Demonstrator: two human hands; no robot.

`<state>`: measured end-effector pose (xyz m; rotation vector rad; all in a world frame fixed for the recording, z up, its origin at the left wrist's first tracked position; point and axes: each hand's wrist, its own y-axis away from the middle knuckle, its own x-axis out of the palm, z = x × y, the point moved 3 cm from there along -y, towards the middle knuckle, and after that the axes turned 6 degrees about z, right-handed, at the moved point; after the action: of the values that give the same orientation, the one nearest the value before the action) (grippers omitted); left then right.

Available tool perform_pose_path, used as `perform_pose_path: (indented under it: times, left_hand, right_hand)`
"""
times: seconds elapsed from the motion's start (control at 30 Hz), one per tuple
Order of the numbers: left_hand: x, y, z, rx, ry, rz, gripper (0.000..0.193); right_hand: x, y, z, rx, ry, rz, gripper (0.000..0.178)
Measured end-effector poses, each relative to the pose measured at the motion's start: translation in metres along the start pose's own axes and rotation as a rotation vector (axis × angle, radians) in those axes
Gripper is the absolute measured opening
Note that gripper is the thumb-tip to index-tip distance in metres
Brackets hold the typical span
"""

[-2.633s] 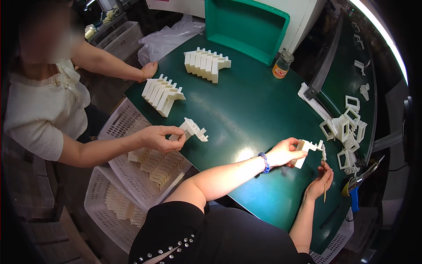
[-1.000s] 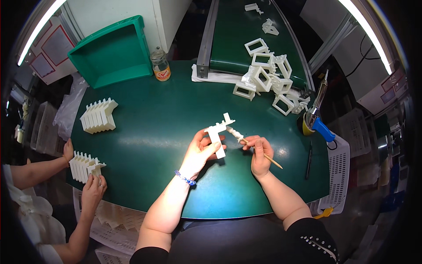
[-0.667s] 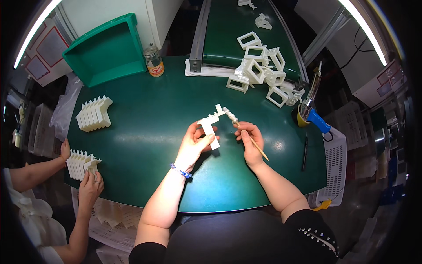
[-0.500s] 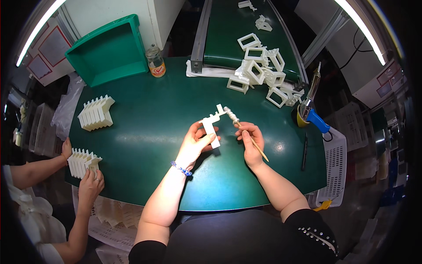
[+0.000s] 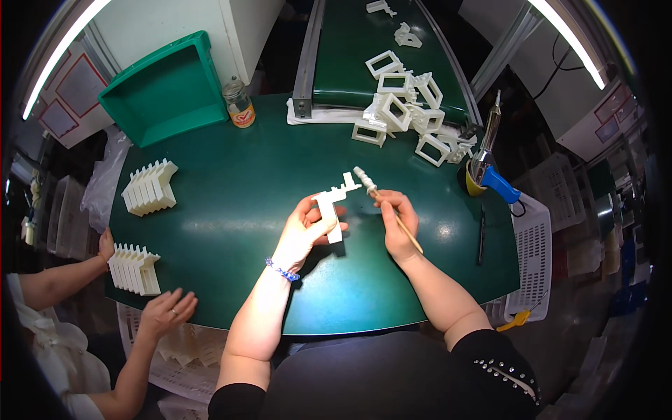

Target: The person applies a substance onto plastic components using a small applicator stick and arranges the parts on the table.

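Green tray (image 5: 162, 91) beside small jar (image 5: 240, 105), contents unclear.

Bright overhead strips, dark fisheye rim

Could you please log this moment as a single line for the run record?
left hand: holds white plastic part | right hand: holds swab stick, tip at part | surface: green table

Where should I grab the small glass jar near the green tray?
Grip the jar around its glass body below the lid, coming from the table's open front side; it stands upright, with the green tray close on its left.
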<state>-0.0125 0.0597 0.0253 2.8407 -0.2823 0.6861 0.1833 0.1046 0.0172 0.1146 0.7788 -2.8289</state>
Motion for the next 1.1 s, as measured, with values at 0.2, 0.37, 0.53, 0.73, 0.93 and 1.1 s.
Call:
perform_pose_path:
  times: [0.2,0.37,0.53,0.73,0.93,1.1]
  left_hand:
    - [-0.004,0.000,0.003,0.064,-0.073,-0.048,0.060]
    - [0.002,0.001,-0.001,0.052,-0.029,0.020,0.061]
    - [-0.003,-0.002,0.002,0.086,-0.031,-0.002,0.062]
    - [-0.002,-0.002,0.001,0.149,-0.081,-0.003,0.059]
    - [-0.021,-0.005,0.004,0.106,0.261,-0.142,0.049]
    - [-0.051,0.019,-0.076,0.281,-0.021,-0.296,0.044]
  right_hand:
    - [-0.001,-0.002,0.023,-0.305,0.053,0.045,0.011]
    - [-0.003,-0.005,0.001,-0.062,0.080,-0.014,0.012]
    - [-0.011,-0.011,-0.013,0.129,-0.077,-0.104,0.020]
    - [-0.004,-0.009,-0.017,0.190,-0.132,-0.042,0.020]
    - [0.002,-0.008,-0.029,0.306,-0.072,-0.001,0.017]
    - [0.001,-0.008,-0.038,0.296,-0.131,0.011,0.017]
